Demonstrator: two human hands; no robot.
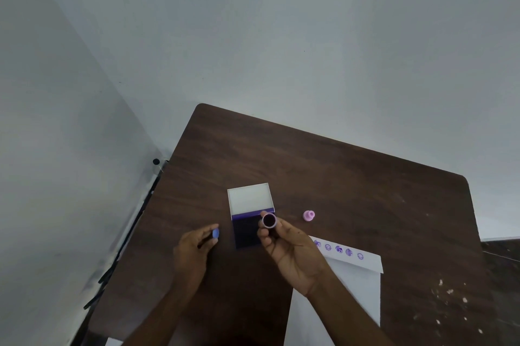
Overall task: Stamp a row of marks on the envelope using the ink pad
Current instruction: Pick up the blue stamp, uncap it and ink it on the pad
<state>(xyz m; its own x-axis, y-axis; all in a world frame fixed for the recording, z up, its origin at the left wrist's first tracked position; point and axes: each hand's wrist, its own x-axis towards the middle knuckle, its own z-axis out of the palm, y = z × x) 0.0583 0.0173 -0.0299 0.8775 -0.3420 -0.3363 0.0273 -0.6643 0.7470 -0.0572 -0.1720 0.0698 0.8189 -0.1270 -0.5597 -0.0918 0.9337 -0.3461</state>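
The dark wood-grain worktop [337, 177] has rounded corners and a matte, slightly scuffed surface, flecked with pale spots near its right edge. At the left, the left hand [194, 250] pinches a small, smooth blue round cap [215, 233] between thumb and fingertips, its grip closed on it just above the wood. Beside it lies the ink pad [247, 230], a flat square case with a dark purple inked face; its white hinged lid [250, 199] stands open behind it. The right hand [292, 250] hovers over the pad's right edge, its grip clamped around a short lilac round stamp [269, 220] turned so the dark inked face shows. Further right, a small pink knob-shaped stamp [309, 215] sits alone on the wood. Under the right wrist lies the white paper envelope [357, 283], smooth and flat, with a row of round purple marks [339, 250] along its far edge.
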